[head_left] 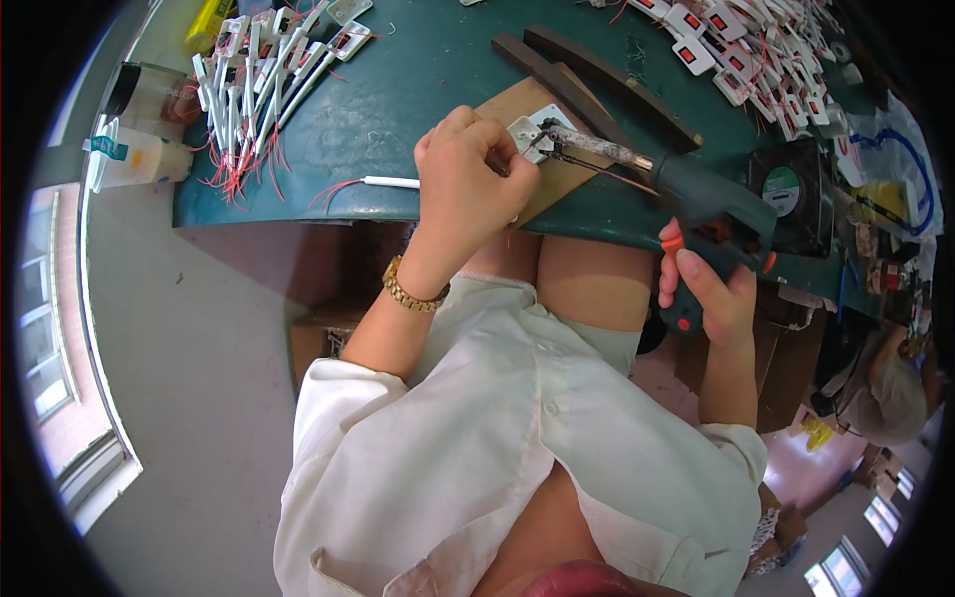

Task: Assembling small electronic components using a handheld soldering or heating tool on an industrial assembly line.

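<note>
My right hand [711, 289] is wrapped around the handle of a dark green soldering gun [708, 194] with an orange trigger. Its barrel points left, and the tip meets a small white plastic housing [524, 131]. Beside the barrel runs a thin metal feed tube [607, 171]. My left hand [473, 169], fingers pinched, holds the housing at the edge of a brown board [567, 184]. From under that hand a white stick [391, 182] sticks out to the left, trailing thin red wires [338, 189]. The fingertips partly hide the housing.
Two dark bars [617, 85] lie beyond the board on the green table [398, 90]. White sticks with red wires [264, 85] are heaped at the left, more white housings [731, 50] at the far right. Clear containers [144, 154] stand left, a black fan [791, 194] right.
</note>
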Demonstrator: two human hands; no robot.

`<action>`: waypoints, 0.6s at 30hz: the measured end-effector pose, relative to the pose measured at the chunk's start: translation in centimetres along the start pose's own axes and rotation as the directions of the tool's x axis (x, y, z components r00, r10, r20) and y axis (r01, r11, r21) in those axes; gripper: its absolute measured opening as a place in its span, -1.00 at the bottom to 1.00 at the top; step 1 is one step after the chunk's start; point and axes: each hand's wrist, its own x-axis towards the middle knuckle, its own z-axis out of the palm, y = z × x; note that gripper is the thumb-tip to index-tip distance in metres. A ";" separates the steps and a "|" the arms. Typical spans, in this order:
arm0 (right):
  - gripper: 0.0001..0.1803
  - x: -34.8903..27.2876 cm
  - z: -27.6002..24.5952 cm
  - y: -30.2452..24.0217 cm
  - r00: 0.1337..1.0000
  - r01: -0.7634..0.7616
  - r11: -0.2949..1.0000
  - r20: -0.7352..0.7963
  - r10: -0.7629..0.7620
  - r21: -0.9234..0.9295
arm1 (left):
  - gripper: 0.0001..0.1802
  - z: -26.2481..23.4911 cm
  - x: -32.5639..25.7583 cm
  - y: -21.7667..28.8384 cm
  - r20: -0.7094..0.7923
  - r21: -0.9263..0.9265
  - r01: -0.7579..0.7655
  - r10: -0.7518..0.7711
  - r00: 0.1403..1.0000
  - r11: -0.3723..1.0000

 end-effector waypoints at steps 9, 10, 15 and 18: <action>-0.76 0.0 0.1 0.0 1.000 -0.002 0.999 -0.006 0.002 -0.041 | -0.93 -0.1 0.0 -0.1 -0.004 -0.015 -0.003 0.003 1.000 1.000; -0.75 0.0 0.1 0.0 1.000 -0.006 0.999 -0.013 0.005 -0.046 | -0.93 0.0 0.0 -0.1 -0.006 -0.019 -0.006 0.006 1.000 1.000; -0.75 -0.1 0.3 -0.2 1.000 0.007 0.995 -0.009 -0.008 -0.099 | -0.94 -0.1 0.0 0.0 -0.001 -0.015 -0.009 0.009 1.000 1.000; -0.74 -0.2 0.3 -0.2 0.999 0.038 0.992 0.009 -0.038 -0.121 | -0.94 -0.1 -0.1 0.0 -0.003 -0.018 -0.011 0.011 1.000 1.000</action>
